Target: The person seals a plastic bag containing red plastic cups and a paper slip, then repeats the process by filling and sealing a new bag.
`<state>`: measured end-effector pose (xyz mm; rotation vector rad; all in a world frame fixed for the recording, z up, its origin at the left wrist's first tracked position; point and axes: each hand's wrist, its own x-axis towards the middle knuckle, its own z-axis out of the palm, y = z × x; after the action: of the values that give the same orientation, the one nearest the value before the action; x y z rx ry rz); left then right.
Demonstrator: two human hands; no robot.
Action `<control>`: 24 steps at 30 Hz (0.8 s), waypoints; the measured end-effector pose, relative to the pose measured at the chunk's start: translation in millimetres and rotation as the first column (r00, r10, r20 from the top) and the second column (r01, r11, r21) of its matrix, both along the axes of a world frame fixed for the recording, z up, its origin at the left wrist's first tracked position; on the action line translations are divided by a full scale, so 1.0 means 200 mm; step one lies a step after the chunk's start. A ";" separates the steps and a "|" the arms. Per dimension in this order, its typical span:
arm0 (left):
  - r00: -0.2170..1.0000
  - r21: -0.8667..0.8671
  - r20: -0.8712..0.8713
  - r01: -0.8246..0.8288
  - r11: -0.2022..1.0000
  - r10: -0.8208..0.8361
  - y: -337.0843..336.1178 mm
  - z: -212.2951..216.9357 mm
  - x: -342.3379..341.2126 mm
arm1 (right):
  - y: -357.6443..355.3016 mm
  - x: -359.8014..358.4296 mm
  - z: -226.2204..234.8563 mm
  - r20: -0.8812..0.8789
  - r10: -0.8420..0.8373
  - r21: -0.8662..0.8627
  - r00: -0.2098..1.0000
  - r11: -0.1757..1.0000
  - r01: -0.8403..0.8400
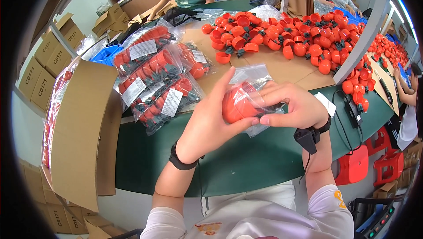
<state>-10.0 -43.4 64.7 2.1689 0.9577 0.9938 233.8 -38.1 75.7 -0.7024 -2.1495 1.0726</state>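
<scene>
Over the near part of the green table, both my hands hold a clear plastic bag [238,102] with rounded red-orange cups inside. My left hand [203,117] wraps its left side, with the thumb along the bottom and the index finger pointing up. From the right, my right hand [296,105] curls over the bag, fingers bent on top and thumb tip near the left thumb. The bag's upper end [257,72] lies loose beyond my hands. Left of them lie several filled bags [152,78] with white labels.
A big pile of red-orange cups with dark fittings [304,36] covers cardboard at the back right. An open carton [81,133] stands at the left edge. A grey post [368,31] rises at right, near a cable and black box [354,111]. Co-workers sit across and at right.
</scene>
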 end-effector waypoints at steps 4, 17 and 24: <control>1.000 -0.051 -0.012 0.022 0.998 -0.023 -0.02 0.01 0.01 | 0.01 0.00 -0.03 0.033 0.026 0.179 0.999 0.983 -0.031; 0.999 -0.024 -0.007 0.037 0.999 -0.037 0.01 -0.05 0.04 | -0.02 -0.06 -0.02 0.138 0.089 0.173 0.986 0.978 -0.113; 0.996 -0.013 0.066 0.067 0.998 -0.067 0.04 -0.05 0.00 | 0.04 -0.05 -0.03 0.092 0.203 0.160 0.975 0.963 -0.215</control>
<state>-9.8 -35.7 54.6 2.1286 0.8539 1.0157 224.0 -30.6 69.2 -0.4504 -2.3883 0.9666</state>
